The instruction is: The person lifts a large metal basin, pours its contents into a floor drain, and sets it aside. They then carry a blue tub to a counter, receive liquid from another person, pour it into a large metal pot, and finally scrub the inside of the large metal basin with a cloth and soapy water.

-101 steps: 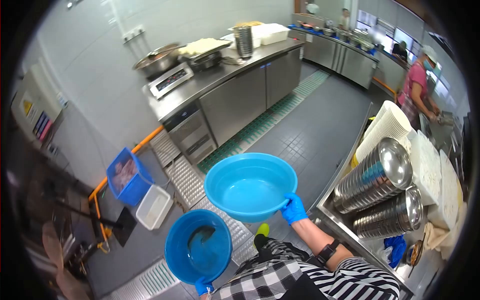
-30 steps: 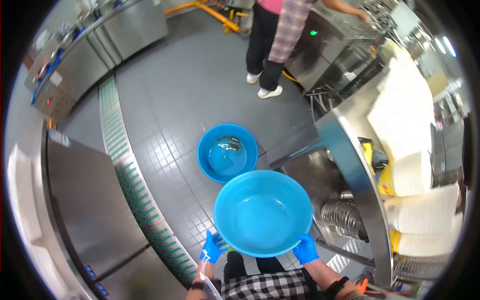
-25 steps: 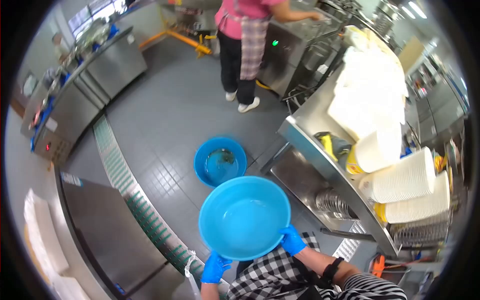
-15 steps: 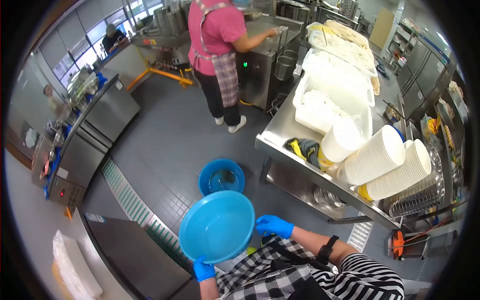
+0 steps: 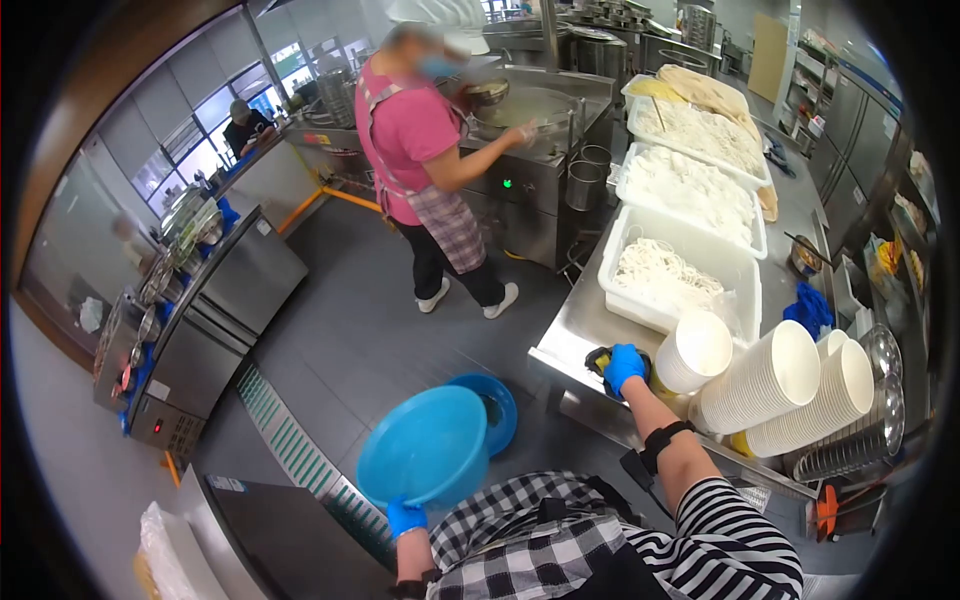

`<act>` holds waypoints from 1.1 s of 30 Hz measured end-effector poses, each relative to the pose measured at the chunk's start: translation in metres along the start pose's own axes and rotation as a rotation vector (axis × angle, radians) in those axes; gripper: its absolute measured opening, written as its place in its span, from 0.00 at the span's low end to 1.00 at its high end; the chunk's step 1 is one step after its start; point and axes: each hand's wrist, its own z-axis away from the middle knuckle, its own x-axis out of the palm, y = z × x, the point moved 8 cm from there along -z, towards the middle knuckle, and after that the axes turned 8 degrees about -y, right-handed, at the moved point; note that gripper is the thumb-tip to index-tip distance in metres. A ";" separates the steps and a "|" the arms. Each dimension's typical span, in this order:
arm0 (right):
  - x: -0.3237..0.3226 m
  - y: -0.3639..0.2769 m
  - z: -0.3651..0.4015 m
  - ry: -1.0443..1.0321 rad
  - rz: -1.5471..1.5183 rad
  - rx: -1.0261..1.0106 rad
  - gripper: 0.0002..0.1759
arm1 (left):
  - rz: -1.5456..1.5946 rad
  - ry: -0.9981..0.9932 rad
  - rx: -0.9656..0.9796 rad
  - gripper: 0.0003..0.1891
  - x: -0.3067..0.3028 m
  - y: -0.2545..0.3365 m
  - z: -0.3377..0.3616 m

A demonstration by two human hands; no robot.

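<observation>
My left hand (image 5: 406,518), in a blue glove, is closed on the near rim of a large light-blue basin (image 5: 422,446), which is tilted. Behind it a second, darker blue basin (image 5: 505,408) stands on the floor, partly covered by the first. My right hand (image 5: 626,368), gloved in blue too, reaches to the steel table (image 5: 570,340) and is closed on a dark cloth-like item with yellow parts (image 5: 598,360) at the table's corner. A stack of white tubs (image 5: 693,350) stands just right of that hand.
White bins of noodles (image 5: 685,275) line the table, with stacked white bowls (image 5: 765,375) nearer me. A co-worker in a pink shirt (image 5: 415,140) stands at a steel cooker (image 5: 530,200). A floor drain (image 5: 290,430) and a counter (image 5: 215,320) lie left.
My right hand has left the large basin's side and moved up to the dark item on the table. My left hand still holds the basin. The co-worker has turned more sideways.
</observation>
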 end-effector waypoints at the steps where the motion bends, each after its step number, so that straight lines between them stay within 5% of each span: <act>1: 0.011 0.000 -0.010 -0.064 0.057 -0.006 0.14 | 0.002 0.005 0.003 0.12 0.003 -0.002 -0.016; 12: 0.031 0.008 0.007 -0.028 -0.014 -0.039 0.12 | -0.022 -0.119 -0.126 0.09 0.094 -0.019 -0.135; 15: 0.022 0.005 0.036 0.303 -0.117 -0.163 0.13 | -0.094 -0.129 -0.168 0.08 0.122 -0.016 -0.148; 33: 0.017 0.012 0.048 0.392 -0.129 0.115 0.13 | -0.236 -0.155 -0.305 0.05 0.189 -0.003 -0.175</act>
